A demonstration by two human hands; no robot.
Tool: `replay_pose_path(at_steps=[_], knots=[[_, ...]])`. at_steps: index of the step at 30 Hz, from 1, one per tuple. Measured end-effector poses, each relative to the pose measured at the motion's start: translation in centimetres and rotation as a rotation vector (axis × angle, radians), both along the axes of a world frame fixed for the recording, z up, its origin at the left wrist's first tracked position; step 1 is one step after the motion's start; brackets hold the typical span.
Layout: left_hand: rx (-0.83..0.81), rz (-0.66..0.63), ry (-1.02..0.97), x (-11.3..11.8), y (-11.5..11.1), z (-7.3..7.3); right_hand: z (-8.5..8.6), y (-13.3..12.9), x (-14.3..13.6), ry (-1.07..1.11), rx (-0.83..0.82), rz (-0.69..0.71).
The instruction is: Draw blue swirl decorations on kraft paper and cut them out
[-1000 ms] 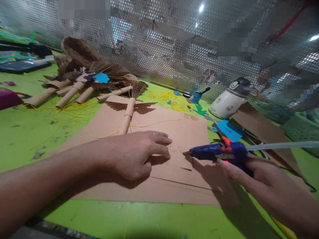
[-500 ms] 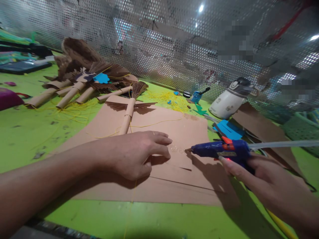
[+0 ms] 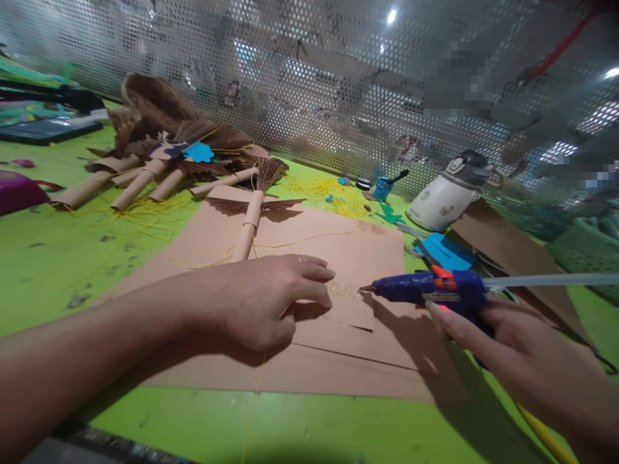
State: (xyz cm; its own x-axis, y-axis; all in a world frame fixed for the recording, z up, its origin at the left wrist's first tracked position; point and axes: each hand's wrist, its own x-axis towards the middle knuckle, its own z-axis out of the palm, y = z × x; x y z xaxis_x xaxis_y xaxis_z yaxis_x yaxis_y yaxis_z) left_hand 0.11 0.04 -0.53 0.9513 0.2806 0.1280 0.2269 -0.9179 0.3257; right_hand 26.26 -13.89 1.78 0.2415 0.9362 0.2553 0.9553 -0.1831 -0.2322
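Left hand palm down on brown kraft paper, fingers slightly apart. Right hand wrapped around blue hot-glue gun, nozzle pointing left, beside clear glue loops on paper. Beyond left hand, rolled-paper figure with pleated fans. Farther right, white flask. Behind, perforated screen.

A white, grey-lidded bottle stands near a perforated metal screen; a green plastic basket sits at right, a flat dark device at left
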Motion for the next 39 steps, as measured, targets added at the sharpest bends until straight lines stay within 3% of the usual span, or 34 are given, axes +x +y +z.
replay_pose_path(at_steps=[6, 10, 17, 23, 29, 39], knots=[[0.001, -0.014, -0.009, 0.0, 0.0, 0.0, 0.1, 0.2, 0.8, 0.094, -0.039, -0.037], [0.013, -0.013, -0.004, 0.1, 0.1, 0.0, 0.0, 0.6, 1.1, 0.128, -0.014, 0.1], [0.011, -0.018, 0.001, 0.0, 0.1, -0.1, -0.1, 0.4, 1.0, 0.171, -0.032, 0.146], [0.001, -0.013, 0.01, 0.0, 0.1, 0.0, 0.6, 0.6, -0.2, 0.149, -0.054, 0.036], [0.006, -0.023, 0.012, 0.0, 0.1, 0.1, 0.3, 0.9, 0.5, 0.175, -0.084, 0.157], [0.013, -0.005, -0.003, 0.1, -0.1, 0.1, 0.2, 0.3, 0.9, 0.183, -0.035, 0.102]])
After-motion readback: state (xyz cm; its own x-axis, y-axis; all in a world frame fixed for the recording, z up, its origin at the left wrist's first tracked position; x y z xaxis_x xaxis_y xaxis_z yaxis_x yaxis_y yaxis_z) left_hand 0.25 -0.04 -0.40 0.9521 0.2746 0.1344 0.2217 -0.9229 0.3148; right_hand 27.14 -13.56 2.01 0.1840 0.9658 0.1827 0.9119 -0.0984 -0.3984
